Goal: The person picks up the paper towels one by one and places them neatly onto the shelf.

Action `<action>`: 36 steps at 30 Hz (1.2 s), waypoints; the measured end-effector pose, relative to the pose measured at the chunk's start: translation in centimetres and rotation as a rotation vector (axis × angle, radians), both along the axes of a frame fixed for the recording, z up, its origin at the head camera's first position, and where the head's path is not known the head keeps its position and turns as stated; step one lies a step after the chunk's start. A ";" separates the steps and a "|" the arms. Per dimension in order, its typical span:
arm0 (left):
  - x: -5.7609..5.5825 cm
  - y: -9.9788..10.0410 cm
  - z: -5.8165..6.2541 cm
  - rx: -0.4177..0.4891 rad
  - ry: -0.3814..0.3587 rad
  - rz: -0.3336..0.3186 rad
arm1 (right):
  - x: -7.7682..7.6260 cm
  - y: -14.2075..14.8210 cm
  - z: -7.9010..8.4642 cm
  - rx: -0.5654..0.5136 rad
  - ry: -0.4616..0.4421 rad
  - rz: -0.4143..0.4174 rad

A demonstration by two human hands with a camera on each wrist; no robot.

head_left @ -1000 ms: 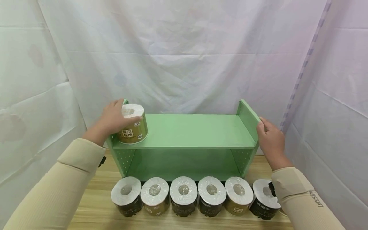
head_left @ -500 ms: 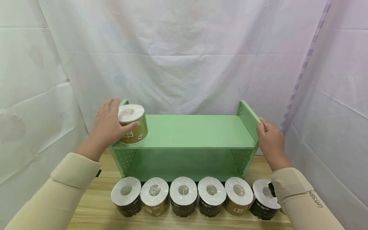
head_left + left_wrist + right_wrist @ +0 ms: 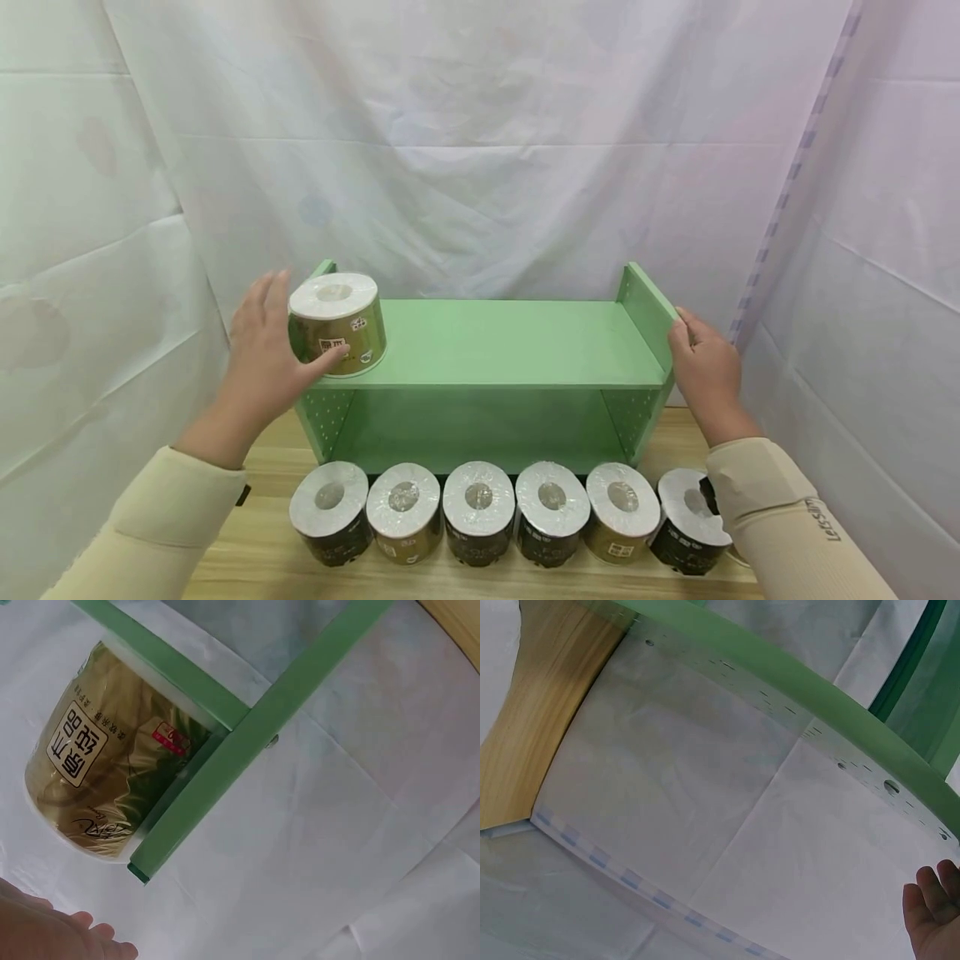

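The left hand [image 3: 262,350] is wide, beside the gold roll [image 3: 362,335] on the green shelf [image 3: 495,342]. The right hand [image 3: 707,373] holds the shelf's side [image 3: 649,318]

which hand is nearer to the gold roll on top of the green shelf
Left. The left hand is open just to the left of the gold roll; the right hand grips the opposite end of the green shelf.

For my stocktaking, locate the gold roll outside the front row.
In the head view, the gold roll stands far left on the upper green shelf, beside the left hand.
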State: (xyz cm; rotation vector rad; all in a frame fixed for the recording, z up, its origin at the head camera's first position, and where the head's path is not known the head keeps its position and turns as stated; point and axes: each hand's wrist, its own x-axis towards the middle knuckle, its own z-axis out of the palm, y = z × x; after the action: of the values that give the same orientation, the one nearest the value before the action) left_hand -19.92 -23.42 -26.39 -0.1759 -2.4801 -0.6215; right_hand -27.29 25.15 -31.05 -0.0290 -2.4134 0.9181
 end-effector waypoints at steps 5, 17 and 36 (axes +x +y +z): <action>0.8 -0.3 -0.9 -0.008 0.042 0.003 | -0.1 0.0 -0.1 -0.003 0.005 0.002; 2.2 -0.9 -3.0 0.001 0.065 0.043 | -0.1 0.0 0.0 -0.002 -0.003 0.001; 4.8 -1.0 -6.7 0.045 0.057 0.090 | -0.2 0.0 -0.1 -0.004 -0.002 -0.003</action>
State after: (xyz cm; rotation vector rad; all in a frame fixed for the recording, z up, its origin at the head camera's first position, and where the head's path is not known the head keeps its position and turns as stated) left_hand -15.09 -24.46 -33.13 -0.0634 -2.4026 -0.6254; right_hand -27.44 25.13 -31.15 -0.0357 -2.4129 0.9223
